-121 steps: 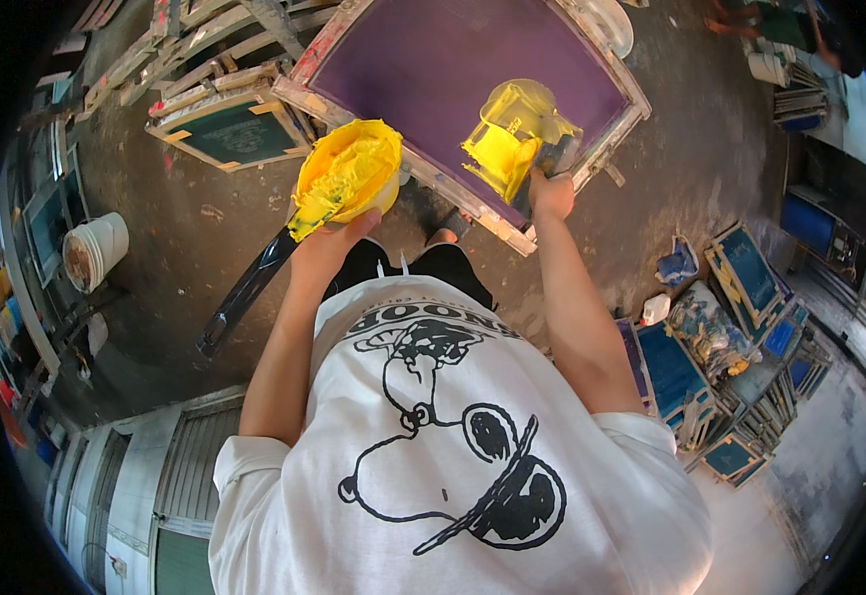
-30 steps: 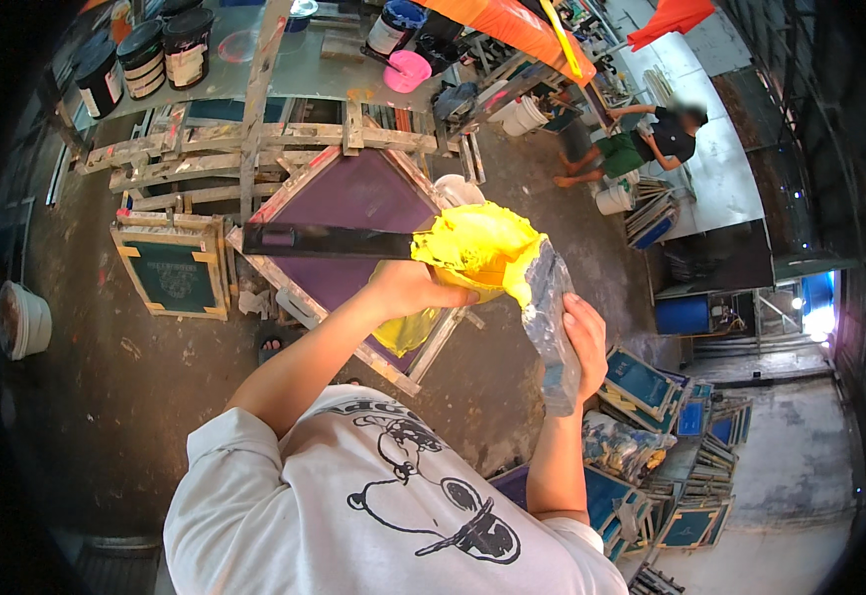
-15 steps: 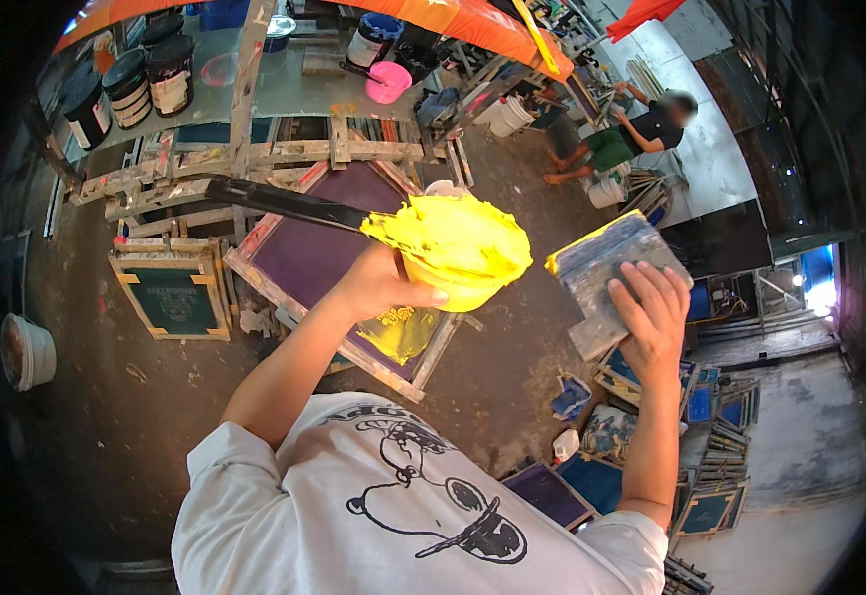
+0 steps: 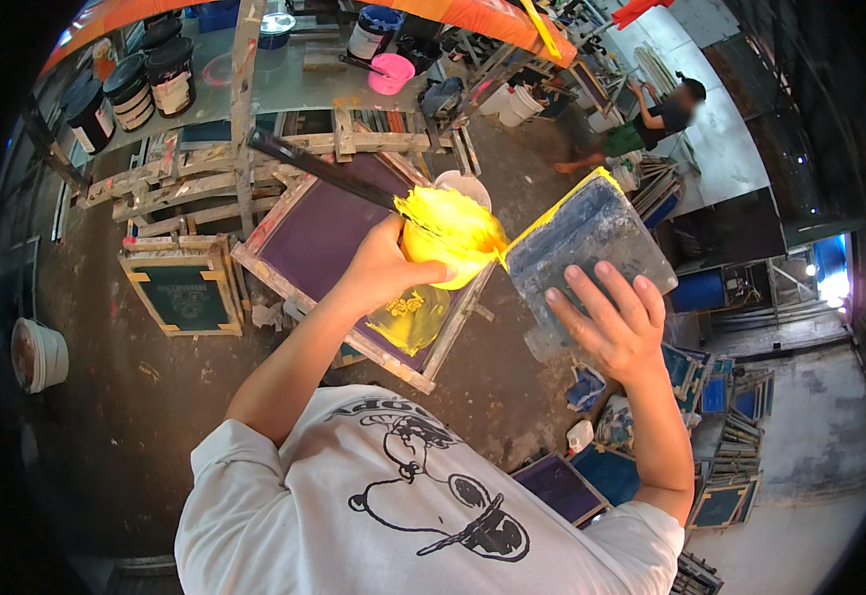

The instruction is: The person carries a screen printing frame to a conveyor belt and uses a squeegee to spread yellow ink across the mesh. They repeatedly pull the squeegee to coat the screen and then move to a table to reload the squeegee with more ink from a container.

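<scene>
My left hand [image 4: 385,260] is closed round a small tub [image 4: 433,266] heaped with thick yellow ink [image 4: 450,220]. A spatula with a long black handle [image 4: 319,174] sticks out of the ink toward the upper left. In my right hand [image 4: 613,322] is a wide, grey, stained squeegee [image 4: 591,233], tilted, with yellow ink along its far edge. The squeegee's left corner meets the ink at the tub's right rim. Below the tub lies a wooden-framed printing screen [image 4: 324,243] with purple mesh; yellow ink is smeared on its near part, and the tub and my left arm hide some of it.
Dark ink tubs [image 4: 170,84] and a pink tub [image 4: 390,73] stand on a shelf [image 4: 284,89] at the back. A smaller screen [image 4: 180,293] leans at left near a white bucket [image 4: 38,354]. Another person [image 4: 666,119] is at the far right, beside a long pale table [image 4: 730,149].
The squeegee has moved left and tilted, bringing its inked edge against the ink in the tub. My right fingers have spread along its face. The tub has shifted slightly.
</scene>
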`<state>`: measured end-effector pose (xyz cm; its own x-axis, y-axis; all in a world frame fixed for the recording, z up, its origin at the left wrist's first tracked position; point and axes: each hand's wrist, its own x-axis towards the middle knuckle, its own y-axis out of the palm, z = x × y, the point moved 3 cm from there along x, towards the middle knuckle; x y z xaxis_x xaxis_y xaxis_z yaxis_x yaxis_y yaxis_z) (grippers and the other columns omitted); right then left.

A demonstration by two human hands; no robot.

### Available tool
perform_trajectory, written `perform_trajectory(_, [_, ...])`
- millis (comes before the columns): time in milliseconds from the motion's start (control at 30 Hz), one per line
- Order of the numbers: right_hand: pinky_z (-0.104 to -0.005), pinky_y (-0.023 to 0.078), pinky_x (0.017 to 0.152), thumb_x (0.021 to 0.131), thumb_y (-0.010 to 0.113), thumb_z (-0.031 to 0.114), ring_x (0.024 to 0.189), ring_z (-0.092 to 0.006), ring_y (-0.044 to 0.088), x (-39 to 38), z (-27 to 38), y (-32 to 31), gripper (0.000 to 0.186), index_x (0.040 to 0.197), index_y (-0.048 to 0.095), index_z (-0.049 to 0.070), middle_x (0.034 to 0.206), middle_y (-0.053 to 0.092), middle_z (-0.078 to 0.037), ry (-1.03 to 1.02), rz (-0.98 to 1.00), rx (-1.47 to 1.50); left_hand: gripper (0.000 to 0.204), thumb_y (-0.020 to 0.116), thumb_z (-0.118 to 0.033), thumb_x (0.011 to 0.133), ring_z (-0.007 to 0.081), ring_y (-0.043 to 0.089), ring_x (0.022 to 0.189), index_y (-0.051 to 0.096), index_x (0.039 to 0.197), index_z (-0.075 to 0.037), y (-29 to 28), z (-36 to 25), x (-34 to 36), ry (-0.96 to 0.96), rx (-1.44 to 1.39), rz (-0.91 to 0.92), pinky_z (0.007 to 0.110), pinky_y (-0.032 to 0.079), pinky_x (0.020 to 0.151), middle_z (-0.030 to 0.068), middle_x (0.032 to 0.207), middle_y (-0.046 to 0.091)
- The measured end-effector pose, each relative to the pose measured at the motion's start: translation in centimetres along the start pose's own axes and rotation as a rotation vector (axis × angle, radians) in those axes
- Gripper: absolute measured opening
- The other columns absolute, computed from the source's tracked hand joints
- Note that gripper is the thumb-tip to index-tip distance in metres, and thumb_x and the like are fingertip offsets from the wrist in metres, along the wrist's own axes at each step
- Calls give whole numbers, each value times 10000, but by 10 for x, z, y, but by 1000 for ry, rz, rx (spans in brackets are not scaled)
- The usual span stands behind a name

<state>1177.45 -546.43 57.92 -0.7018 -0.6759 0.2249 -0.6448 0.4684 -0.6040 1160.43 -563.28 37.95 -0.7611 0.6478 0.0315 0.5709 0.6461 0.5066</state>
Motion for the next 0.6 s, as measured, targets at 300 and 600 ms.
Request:
perform_trajectory(300, [-381,439,1053,865,849,196,1211,-216,588,-31,2,42,615,1375,547,30,1310,630,-92,1309,-387,1678,617,855,-25,759,179,670,1132,582,1310,25,2,-3,-6,148,110,23,341,512,1033,107,1268,685])
perform_trajectory(600, [-339,453,1021,886,830,136,1166,-185,609,-31,15,47,522,1324,581,1,1278,654,-81,1341,-436,1834,804,889,-117,702,193,621,1201,500,1394,7,9,1,-7,260,188,-67,362,492,1037,116,1299,644])
